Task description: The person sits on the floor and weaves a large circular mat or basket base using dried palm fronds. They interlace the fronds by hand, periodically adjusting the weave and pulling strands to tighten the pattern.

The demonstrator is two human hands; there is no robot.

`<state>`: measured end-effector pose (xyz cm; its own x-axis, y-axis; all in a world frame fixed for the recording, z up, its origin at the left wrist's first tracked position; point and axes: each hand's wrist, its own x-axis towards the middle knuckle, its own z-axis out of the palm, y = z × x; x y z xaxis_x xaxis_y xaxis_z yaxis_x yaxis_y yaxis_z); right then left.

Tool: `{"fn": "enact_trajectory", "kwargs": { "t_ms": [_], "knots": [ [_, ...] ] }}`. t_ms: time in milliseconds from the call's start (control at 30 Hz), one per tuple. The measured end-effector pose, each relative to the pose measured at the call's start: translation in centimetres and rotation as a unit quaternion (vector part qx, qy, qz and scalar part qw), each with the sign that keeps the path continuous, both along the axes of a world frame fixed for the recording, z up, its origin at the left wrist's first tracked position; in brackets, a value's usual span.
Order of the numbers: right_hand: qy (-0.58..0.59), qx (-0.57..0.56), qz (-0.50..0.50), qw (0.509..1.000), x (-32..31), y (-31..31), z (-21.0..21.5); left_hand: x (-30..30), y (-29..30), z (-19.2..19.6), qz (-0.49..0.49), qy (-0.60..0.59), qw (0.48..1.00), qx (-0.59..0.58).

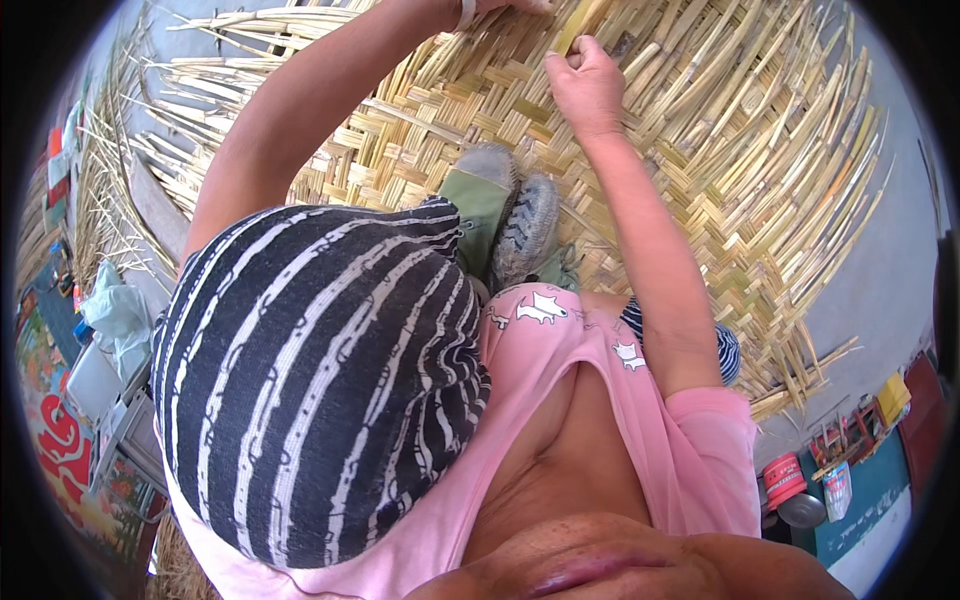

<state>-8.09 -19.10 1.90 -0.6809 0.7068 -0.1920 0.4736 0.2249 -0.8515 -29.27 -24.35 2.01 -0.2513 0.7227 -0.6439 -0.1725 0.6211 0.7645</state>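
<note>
A large woven mat (pixel 690 130) of pale yellow split reed strips spreads under and beyond my feet, its unwoven ends fanning out at the left, far and right sides. My right hand (pixel 588 88) is closed at the far part of the mat, thumb and fingers pinching a flat yellow-green reed strip (pixel 580 24). The strip runs away past the upper edge of the view. Close by on the left, my left hand (pixel 515 5) is mostly cut off by that edge, so its grip is hidden. A pale band (pixel 466 14) circles the left wrist.
My green and grey shoes (pixel 490 210) rest on the weave, and my striped knee (pixel 310 380) blocks much of the left. Loose reeds (pixel 110 190) lie far left, near a pale plastic bag (pixel 118 315). A red container (pixel 784 480) stands at right beside a teal surface (pixel 860 505).
</note>
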Motion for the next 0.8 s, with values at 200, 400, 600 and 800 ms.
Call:
{"fn": "enact_trajectory", "kwargs": {
  "t_ms": [200, 400, 600, 800],
  "knots": [
    [-0.09, 0.092, 0.045, 0.991, -1.4, 0.3, -0.5, 0.1, -1.1, 0.1, 0.02, -0.064, 0.995, 0.077],
    [-0.098, 0.138, 0.171, 0.971, -1.4, 1.0, -0.7, -1.3, -2.0, -1.3, -0.015, -0.101, 0.992, 0.08],
    [-0.092, 0.113, 0.151, 0.978, -1.3, 1.7, -2.2, -0.6, -4.7, 1.4, 0.253, -0.164, 0.929, 0.212],
    [-0.111, 0.079, 0.111, 0.984, -1.3, 1.1, -2.0, -2.9, -10.0, -4.4, 0.296, -0.095, 0.936, 0.169]
  ]
}}
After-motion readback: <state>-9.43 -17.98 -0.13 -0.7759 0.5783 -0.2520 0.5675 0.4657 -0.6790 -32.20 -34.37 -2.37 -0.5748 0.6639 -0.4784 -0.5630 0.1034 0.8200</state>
